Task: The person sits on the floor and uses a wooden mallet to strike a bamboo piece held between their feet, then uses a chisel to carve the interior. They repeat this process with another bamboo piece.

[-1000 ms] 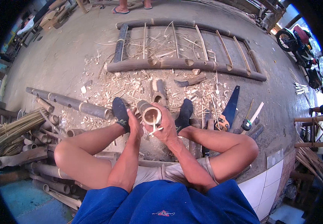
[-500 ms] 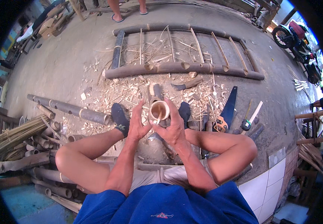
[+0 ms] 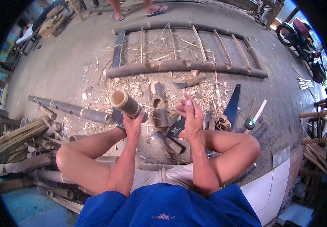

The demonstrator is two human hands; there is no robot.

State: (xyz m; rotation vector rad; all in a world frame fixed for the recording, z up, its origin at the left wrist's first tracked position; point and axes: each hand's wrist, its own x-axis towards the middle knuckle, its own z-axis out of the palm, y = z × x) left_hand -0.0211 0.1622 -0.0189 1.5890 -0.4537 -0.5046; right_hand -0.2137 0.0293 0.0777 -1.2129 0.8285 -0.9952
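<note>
My left hand (image 3: 133, 125) is wrapped round the lower part of a short bamboo tube (image 3: 127, 104), whose open end tilts up and to the left. My right hand (image 3: 193, 115) is raised above my right foot, fingers stretched out, with nothing visible in it. Between the hands, a bamboo piece (image 3: 159, 116) with a hole cut in it lies on the ground. Closer to me rests a bladed tool (image 3: 168, 142) with a thick handle. A curved blade with a wooden handle (image 3: 191, 81) lies beyond, among pale wood shavings (image 3: 133, 83).
A bamboo frame (image 3: 163, 66) with thin slats lies ahead. To the right are a handsaw (image 3: 232, 104) and tape measure (image 3: 249, 123). A long bamboo pole (image 3: 71, 109) and stacked bamboo (image 3: 38, 160) lie left. A person's sandalled feet (image 3: 156, 10) stand far off; a motorcycle (image 3: 297, 39) is parked right.
My left hand has carried the bamboo tube left and tilted it. My right hand has let go of the tube and moved right. One of the other person's feet has shifted right and nearer.
</note>
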